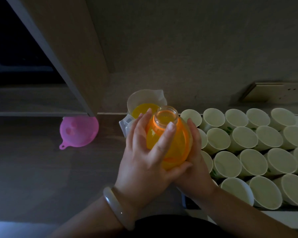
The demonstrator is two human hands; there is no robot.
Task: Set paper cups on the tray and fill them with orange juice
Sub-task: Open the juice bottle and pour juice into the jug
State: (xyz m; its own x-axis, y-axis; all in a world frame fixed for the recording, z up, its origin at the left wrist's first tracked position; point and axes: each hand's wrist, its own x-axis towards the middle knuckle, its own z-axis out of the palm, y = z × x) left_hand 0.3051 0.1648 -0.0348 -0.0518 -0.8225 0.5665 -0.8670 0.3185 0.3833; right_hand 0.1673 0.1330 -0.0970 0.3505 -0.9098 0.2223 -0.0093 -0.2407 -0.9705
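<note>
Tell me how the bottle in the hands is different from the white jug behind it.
The bottle is see-through with a narrow mouth; the jug is white with a wide mouth and spout. The bottle is held tilted by the left hand and right hand; the jug stands upright. Both hold orange juice.

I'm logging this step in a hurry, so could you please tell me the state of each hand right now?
Left hand: closed, gripping the uncapped juice bottle.
Right hand: closed, holding the same juice bottle from its other side.
</note>
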